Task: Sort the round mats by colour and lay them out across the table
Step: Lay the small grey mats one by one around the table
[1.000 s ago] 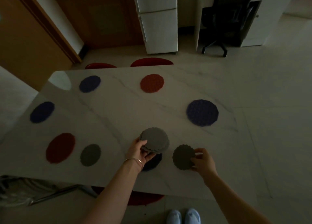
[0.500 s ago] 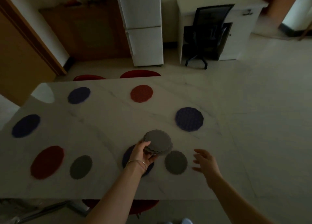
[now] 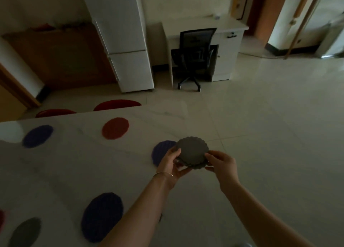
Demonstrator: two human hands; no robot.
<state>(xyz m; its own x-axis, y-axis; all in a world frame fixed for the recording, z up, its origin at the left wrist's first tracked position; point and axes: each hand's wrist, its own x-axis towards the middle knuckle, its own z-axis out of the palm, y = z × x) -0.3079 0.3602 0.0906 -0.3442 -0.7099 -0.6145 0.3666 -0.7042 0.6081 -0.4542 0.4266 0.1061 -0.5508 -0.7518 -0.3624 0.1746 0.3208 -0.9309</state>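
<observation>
A small stack of grey scalloped round mats (image 3: 192, 152) is held above the right part of the marble table (image 3: 74, 168). My left hand (image 3: 172, 163) grips its left edge, thumb on top. My right hand (image 3: 221, 164) pinches the stack's right edge. Flat on the table lie a red mat (image 3: 115, 128), a blue mat (image 3: 37, 136) at the far left, a blue mat (image 3: 161, 152) partly behind the stack, a blue mat (image 3: 102, 217) near me and a grey mat (image 3: 25, 232) at the bottom left.
Two red stool seats (image 3: 117, 104) show past the table's far edge. A white fridge (image 3: 128, 60), a white desk (image 3: 204, 25) and a black office chair (image 3: 195, 57) stand on the tiled floor beyond. The table's right edge runs just right of my hands.
My right hand left the single grey mat on the table and came up to the stack's right edge. The stack rose and shifted right. The view tilted up and right.
</observation>
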